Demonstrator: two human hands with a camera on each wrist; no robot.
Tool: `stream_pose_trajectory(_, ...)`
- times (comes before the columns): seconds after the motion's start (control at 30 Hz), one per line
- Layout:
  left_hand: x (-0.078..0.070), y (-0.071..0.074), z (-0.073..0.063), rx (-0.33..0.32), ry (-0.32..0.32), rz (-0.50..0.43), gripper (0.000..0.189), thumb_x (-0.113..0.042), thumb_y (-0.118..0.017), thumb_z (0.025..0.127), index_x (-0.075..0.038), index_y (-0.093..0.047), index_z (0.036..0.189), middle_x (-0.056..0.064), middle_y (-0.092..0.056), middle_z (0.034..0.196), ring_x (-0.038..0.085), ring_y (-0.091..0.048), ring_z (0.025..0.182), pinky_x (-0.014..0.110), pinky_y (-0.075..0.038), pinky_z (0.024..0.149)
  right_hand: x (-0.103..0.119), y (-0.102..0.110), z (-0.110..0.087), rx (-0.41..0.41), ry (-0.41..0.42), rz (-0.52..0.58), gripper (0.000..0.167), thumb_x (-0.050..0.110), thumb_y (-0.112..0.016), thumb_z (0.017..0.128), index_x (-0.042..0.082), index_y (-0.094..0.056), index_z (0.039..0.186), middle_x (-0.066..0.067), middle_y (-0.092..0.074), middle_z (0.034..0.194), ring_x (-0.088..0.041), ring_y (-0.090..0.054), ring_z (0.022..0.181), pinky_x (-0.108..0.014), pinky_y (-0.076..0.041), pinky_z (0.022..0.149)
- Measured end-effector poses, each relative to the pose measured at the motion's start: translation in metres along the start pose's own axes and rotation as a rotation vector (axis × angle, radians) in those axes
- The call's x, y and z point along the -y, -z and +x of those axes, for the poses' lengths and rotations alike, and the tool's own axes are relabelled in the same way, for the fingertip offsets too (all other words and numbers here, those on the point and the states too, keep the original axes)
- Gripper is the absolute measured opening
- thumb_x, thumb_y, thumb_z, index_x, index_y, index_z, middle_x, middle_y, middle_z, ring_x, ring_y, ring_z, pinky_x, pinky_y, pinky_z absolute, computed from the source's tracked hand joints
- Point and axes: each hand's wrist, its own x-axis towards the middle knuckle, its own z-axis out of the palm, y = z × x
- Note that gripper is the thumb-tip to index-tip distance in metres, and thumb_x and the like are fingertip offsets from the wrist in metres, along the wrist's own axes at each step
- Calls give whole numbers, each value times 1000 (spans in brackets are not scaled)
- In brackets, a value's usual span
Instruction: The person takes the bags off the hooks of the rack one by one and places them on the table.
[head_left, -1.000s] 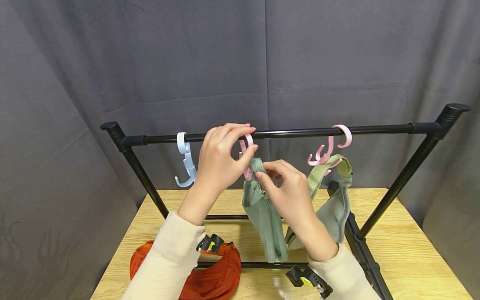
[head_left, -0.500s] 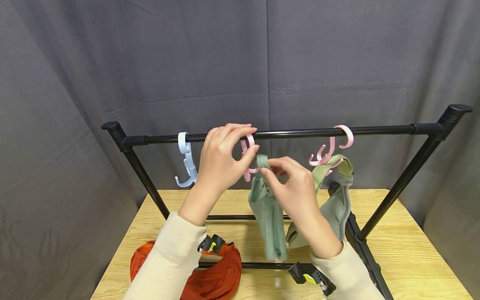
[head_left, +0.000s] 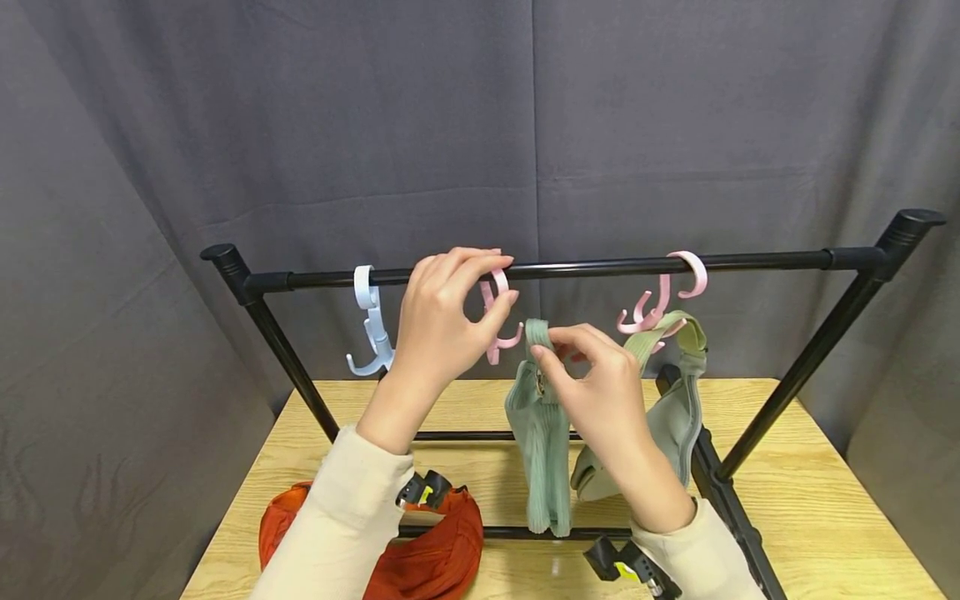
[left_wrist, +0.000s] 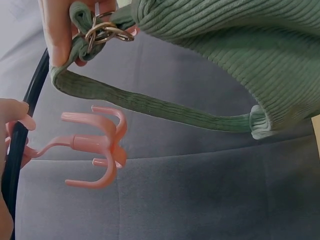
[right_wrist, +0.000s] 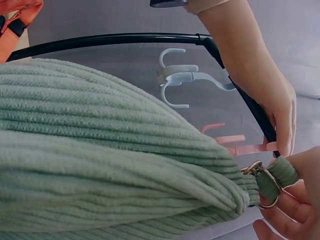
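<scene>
My left hand (head_left: 442,312) is at the black rail (head_left: 592,268), finger and thumb pinching the top of a pink multi-prong hook (left_wrist: 92,142) that hangs there. With thumb and fingertips, my right hand (head_left: 592,375) pinches the strap of a green corduroy bag (head_left: 543,450) beside gold metal rings (left_wrist: 102,32). The bag hangs down from that hand. Its strap (left_wrist: 150,107) sags in a loop, apart from the pink prongs, just right of them in the head view. The left hand hides part of the hook's top.
A light blue hook (head_left: 363,287) hangs at the rail's left. On the right, another pink hook (head_left: 696,275) carries a grey-green bag (head_left: 672,417). An orange-red bag (head_left: 435,558) lies on the wooden table (head_left: 832,500) at the front left. Grey curtains stand behind.
The right hand has carried the green bag's strap to the right, away from the pink hook, and slightly down over the last half second. The left hand stays at the rail.
</scene>
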Motion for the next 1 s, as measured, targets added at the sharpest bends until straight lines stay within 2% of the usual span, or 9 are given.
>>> stream_pose_trajectory(0.43,0,2,0,9,4,-5,28,-17,-76,87,-7,-73,112,6,-69,113,23,-63,104,35,-40,99,0,2,-17,-20,45,7,12,3,-81,80,5,-74,89,0,-68,81,-12,-64,77,-17,-49,76)
stream_pose_trajectory(0.67,1,4,0,40,-18,2,29,-18,-75,88,-8,-72,115,4,-69,116,22,-63,102,36,-40,100,1,6,-30,-11,54,5,14,2,-82,79,8,-74,89,3,-68,82,-12,-64,77,-22,-49,74)
stream_pose_trajectory(1.0,0,6,0,56,-42,60,29,-19,-74,89,-8,-71,115,4,-68,114,24,-63,100,36,-41,100,7,7,-45,-26,61,17,16,1,-82,78,7,-74,90,4,-68,84,-11,-63,77,-19,-49,74)
